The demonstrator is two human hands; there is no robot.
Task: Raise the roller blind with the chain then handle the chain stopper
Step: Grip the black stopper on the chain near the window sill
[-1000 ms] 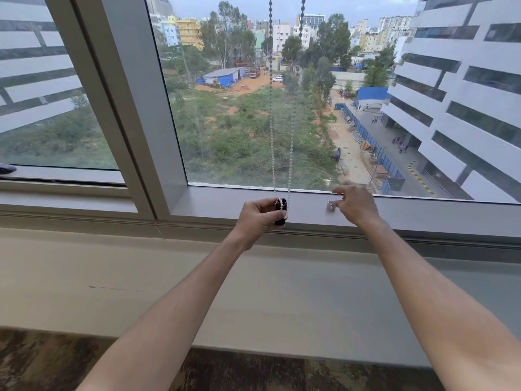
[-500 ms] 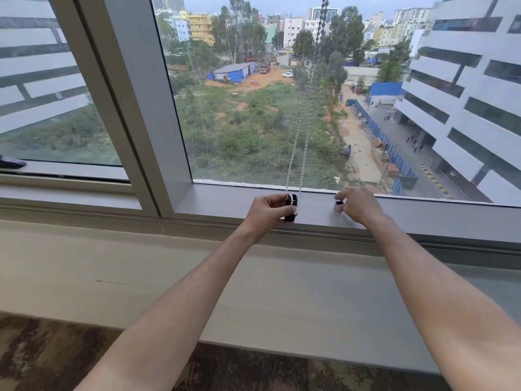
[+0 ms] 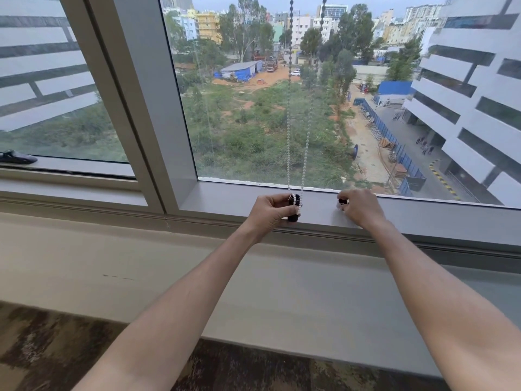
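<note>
Windowsill [image 3: 225, 201]: left hand [image 3: 272, 211] grips chain stopper [image 3: 293, 211] (black).

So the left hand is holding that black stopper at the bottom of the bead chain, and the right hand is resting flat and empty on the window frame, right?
Not quite. The head view shows the right hand is not empty: its fingers pinch a small black piece. The rest holds: the left hand grips the black stopper at the bottom of the bead chain, by the window frame.

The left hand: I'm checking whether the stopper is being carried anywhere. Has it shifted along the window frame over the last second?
No. The left hand stays on the black stopper at the window frame's lower rail, where the chain ends.
</note>
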